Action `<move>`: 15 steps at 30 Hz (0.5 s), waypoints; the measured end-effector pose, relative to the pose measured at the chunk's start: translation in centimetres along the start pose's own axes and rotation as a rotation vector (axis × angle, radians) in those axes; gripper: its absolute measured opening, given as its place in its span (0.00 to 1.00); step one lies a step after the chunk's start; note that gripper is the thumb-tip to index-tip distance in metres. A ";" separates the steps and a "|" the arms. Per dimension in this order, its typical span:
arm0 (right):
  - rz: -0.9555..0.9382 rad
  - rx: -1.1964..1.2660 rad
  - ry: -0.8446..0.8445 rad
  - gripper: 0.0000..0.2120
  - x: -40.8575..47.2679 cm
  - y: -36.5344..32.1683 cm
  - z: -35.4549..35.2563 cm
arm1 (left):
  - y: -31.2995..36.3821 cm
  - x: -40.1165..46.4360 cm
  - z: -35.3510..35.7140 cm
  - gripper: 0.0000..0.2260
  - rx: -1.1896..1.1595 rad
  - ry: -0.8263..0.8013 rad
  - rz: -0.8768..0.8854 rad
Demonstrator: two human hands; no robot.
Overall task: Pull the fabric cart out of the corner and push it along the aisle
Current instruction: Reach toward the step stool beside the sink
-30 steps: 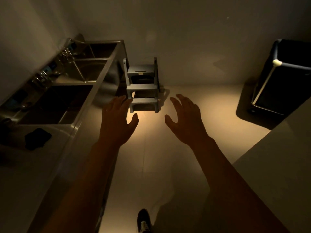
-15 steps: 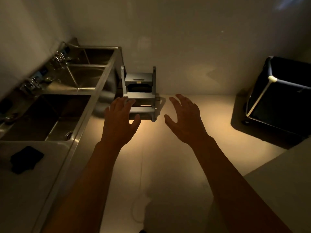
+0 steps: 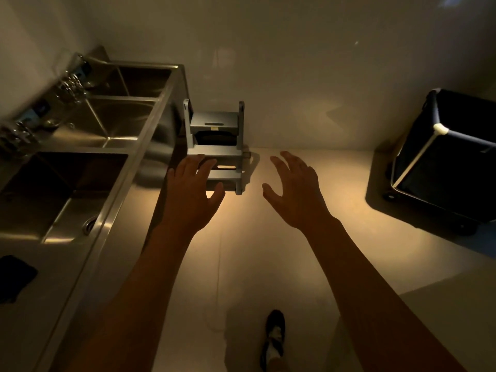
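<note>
The fabric cart (image 3: 453, 173) is a dark cloth bin on a white tube frame with small wheels. It stands in the far right corner against the wall, partly cut off by the frame edge. My left hand (image 3: 192, 194) and my right hand (image 3: 295, 191) are stretched out in front of me over the floor, fingers spread and holding nothing. Both hands are well left of the cart and apart from it.
A grey step stool (image 3: 217, 149) stands against the far wall just beyond my left hand. A long steel sink counter (image 3: 115, 189) runs along the left side, with a dark cloth (image 3: 14, 277) on it. A pale counter corner (image 3: 461, 312) juts in at lower right. My shoe (image 3: 273, 336) is on the floor.
The view has shifted as I step forward; my shoe has come back into view at the bottom. The cart sits a little further right in frame. Both hands stay spread and empty.
</note>
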State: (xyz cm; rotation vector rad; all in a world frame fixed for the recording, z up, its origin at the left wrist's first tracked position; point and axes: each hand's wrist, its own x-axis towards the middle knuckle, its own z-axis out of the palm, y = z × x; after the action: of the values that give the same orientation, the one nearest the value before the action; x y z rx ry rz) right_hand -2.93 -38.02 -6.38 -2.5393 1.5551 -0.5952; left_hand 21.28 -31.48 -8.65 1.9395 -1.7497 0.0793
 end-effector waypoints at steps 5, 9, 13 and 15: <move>0.004 0.044 0.039 0.32 5.6 4.8 -0.5 | 2.2 6.5 2.2 0.26 0.032 -0.013 0.016; -0.009 0.032 0.063 0.31 10.5 9.0 -1.2 | 4.5 12.2 3.6 0.26 0.037 0.006 0.018; 0.015 0.046 0.058 0.33 14.4 13.2 -1.7 | 7.2 17.1 6.0 0.26 0.056 0.016 0.047; 0.023 0.044 0.057 0.32 16.0 15.5 -1.8 | 8.5 19.2 7.4 0.26 0.065 -0.007 0.056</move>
State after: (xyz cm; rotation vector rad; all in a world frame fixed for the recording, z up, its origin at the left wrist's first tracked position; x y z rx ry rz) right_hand -10.14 -59.08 -4.80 -2.4894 1.5690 -0.6973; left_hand 14.19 -52.30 -4.89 1.9383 -1.8270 0.1511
